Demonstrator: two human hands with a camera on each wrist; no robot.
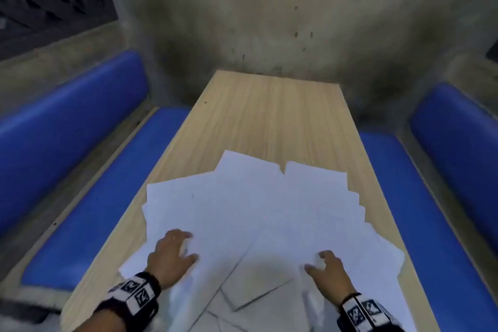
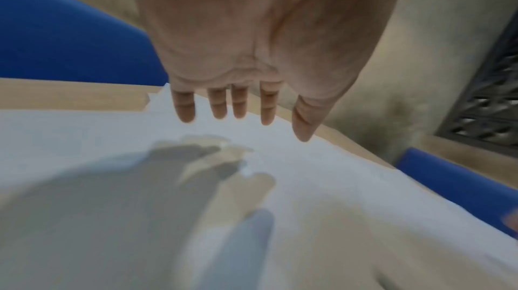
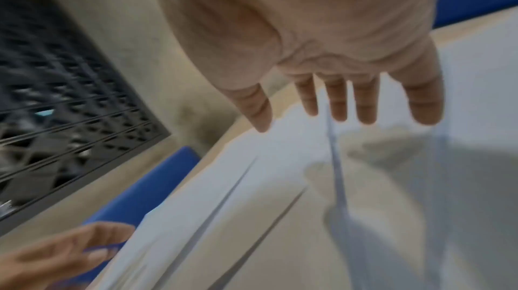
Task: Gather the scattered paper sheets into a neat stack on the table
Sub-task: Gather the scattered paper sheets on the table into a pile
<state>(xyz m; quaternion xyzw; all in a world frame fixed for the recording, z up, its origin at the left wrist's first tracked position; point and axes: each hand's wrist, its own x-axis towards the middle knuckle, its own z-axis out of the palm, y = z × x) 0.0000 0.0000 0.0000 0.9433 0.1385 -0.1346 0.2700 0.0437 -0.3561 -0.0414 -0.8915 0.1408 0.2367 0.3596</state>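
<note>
Now both hands hover palm-down over the white paper sheets (image 1: 250, 213), which lie fanned and overlapping on the wooden table (image 1: 269, 113). Left hand (image 1: 172, 256) has its fingers spread, grasping nothing; sheets reach beyond its fingertips. Right hand (image 1: 327, 271) is likewise splayed and released, sheets beneath it.

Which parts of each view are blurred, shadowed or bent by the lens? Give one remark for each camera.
Head view: the wide lens bows the table edges and blue benches; soft focus hides where the paper sheets overlap. Left wrist view: the left hand throws a grey shadow on smeared paper. Right wrist view: motion blur streaks the sheet edges and the grille; the right hand casts a shadow.
</note>
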